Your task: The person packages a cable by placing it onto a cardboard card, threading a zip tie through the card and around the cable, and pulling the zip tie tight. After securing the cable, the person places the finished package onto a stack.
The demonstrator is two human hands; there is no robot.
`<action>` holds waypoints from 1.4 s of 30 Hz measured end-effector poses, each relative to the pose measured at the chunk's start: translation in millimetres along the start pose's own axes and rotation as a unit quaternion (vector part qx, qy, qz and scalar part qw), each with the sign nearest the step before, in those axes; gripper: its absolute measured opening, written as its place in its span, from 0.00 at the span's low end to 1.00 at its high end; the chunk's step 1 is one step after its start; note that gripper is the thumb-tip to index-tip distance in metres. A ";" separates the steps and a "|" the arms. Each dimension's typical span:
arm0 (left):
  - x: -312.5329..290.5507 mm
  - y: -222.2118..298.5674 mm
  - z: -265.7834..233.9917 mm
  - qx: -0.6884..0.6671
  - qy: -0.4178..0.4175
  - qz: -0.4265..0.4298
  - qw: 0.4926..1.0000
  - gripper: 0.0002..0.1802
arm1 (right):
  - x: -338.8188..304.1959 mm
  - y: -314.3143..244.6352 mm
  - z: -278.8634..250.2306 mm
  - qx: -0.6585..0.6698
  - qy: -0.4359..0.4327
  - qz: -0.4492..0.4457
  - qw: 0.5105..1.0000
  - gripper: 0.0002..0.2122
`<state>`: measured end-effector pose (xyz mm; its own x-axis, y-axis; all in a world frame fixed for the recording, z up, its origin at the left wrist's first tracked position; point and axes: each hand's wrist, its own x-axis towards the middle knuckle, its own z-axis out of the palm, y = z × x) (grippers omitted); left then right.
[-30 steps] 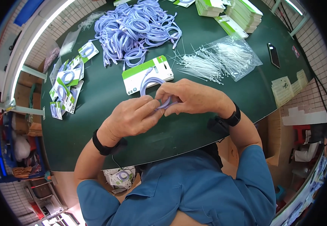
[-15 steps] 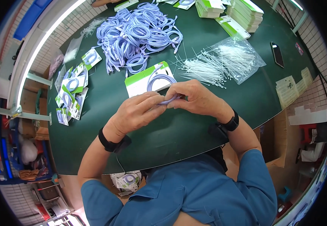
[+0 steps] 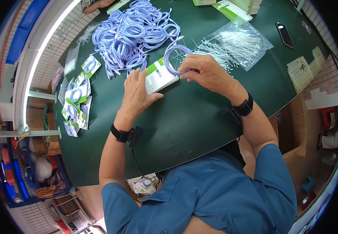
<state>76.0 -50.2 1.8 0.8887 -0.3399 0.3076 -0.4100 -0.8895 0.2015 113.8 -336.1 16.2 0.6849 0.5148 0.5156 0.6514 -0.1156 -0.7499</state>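
Observation:
My right hand pinches a coiled lilac cable at the coil's near right side, holding it over a small stack of white-and-green cards. Against the left side of that stack rests my left hand, fingers stretched out and thumb spread along the near edge. Nothing shows in its grasp. Beyond both hands lies a large heap of coiled lilac cables. Loose white cable ties spread out to the right of the heap, partly inside a clear plastic bag.
Carded cables are piled at the left. Far right are a phone and yellowish paper sheets. Card stacks stand at the back. Another person's hand shows at the far edge. A cardboard box sits below the table's right edge.
My right hand has lifted the coil up and away from my left hand. My left hand has let go of the cable and moved to the card stack, its fingers spreading.

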 end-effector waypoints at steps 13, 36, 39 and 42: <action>7.5 -31.0 -17.1 -0.072 -0.022 0.041 0.996 0.26 | -2.9 -10.1 -0.9 0.071 0.000 0.104 0.992 0.06; -67.5 59.0 -28.1 -0.037 0.138 0.079 0.987 0.09 | -7.5 -26.0 85.3 -0.039 0.036 -0.089 0.995 0.10; -74.6 74.1 -32.9 -0.051 0.255 0.118 0.958 0.10 | -7.3 -23.3 84.6 -0.033 0.057 -0.092 0.994 0.10; -105.5 104.8 -41.2 -0.374 0.054 -0.155 0.913 0.13 | -7.4 -22.0 82.1 -0.025 0.061 -0.086 0.994 0.10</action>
<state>-69.1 -95.0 28.8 0.9769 -0.0384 0.2102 -0.2035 -0.4668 0.8606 67.6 -267.6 -5.2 0.5940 0.4247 0.6832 0.7760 -0.0784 -0.6258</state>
